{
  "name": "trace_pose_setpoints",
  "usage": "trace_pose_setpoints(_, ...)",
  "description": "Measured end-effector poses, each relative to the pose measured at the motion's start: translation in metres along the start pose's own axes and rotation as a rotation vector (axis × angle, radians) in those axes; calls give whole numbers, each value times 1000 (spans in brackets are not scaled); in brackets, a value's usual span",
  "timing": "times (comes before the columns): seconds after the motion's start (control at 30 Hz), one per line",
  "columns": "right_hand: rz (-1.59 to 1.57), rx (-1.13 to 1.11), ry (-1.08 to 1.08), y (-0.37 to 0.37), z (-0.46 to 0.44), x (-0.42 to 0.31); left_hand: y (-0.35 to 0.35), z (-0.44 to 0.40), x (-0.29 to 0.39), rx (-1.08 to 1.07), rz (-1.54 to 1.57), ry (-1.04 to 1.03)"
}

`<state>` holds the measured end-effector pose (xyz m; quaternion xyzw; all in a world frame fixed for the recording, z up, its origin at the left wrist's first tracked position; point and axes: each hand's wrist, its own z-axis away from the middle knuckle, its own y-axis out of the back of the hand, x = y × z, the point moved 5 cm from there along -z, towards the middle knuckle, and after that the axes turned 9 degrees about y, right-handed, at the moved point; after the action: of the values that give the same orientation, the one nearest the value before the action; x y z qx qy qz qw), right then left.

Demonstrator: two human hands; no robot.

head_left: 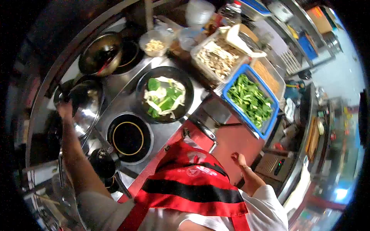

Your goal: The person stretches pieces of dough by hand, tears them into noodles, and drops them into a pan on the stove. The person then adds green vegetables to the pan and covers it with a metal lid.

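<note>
At the far left, my left hand (65, 109) is closed round a dark handle (65, 97) beside a shiny metal pan (85, 109); its fingertips are partly hidden. My right hand (240, 159) hangs low above the red floor, right of the apron, fingers curled at a small dark red thing I cannot make out. Between the hands, a black frying pan (143, 89) holds green leaves (169, 101) and pale strips. Below that pan is a round black hob (128, 138) with a yellow ring and no pan on it.
A wok (92, 57) and a bowl of pale pieces (155, 46) stand at the back. To the right are a tub of sliced mushrooms (217, 63), a blue-rimmed basket of chopped greens (249, 101) and a tray of brown food (266, 75). A dark-handled utensil (206, 130) juts past the counter edge.
</note>
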<state>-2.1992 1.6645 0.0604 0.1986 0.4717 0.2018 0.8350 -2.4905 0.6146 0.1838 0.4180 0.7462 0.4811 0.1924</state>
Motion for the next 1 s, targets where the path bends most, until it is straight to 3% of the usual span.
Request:
trace_pose_setpoints(0.03,99,-24,-8,-3,7,-50,54,16,36,-27,48,96)
trace_pose_setpoints(0.1,315,-22,87,-14,-6,-62,70,19,36,-41,-74,15)
trace_pose_setpoints(0.17,341,-4,294,-15,-15,-72,79,28,30,-75,-109,-40)
trace_pose_setpoints(0.2,348,-22,423,-25,-27,-80,91,35,24,-159,-93,2)
trace_pose_setpoints(0.3,325,-84,401,-32,-41,-116,191,87,24,-84,371,228)
trace_pose_setpoints(0.33,-33,-46,533,-42,-73,-71,248,106,63,-80,335,187)
trace_pose_setpoints(0.37,203,-137,483,-36,-69,-100,265,116,57,-118,190,396)
trace_pose_setpoints(0.4,214,-171,556,-38,-70,-117,292,133,71,-87,229,417)
trace_pose_setpoints(0.57,122,-261,672,-35,-104,-99,373,196,160,29,420,163)
trace_pose_setpoints(0.6,202,-270,688,-31,-94,-128,382,207,186,10,441,115)
trace_pose_setpoints(0.7,281,-290,750,-23,-98,-133,389,235,270,32,426,-85)
trace_pose_setpoints(0.77,311,-312,753,-20,-101,-133,379,251,323,-53,489,-67)
trace_pose_setpoints(0.83,35,-362,695,-15,-100,-120,348,263,368,-101,502,-26)
trace_pose_setpoints(1.0,260,-278,785,15,-80,-111,243,289,442,-210,581,94)
